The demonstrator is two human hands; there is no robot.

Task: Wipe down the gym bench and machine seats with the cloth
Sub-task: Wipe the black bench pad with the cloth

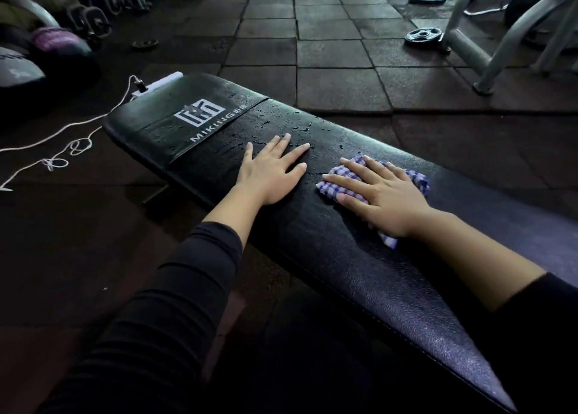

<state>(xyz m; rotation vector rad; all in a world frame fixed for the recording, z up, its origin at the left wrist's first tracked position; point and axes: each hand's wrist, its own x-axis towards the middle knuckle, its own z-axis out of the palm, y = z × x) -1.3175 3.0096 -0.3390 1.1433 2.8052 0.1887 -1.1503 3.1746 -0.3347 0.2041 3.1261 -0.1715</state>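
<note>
Pressing the checked cloth [375, 179] flat on the bench [312, 241], the right hand [384, 194] has straight fingers. The left hand [272, 173] rests flat beside it. Water drops [281, 116] remain ahead; machine seats look untouched.

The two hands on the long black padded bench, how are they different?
The right hand presses flat on the blue-and-white checked cloth; the left hand has no cloth and rests bare on the long black padded bench. The left hand lies nearer the white logo among water droplets; the right hand lies farther from it. Both have straight, spread fingers and black sleeves.
</note>
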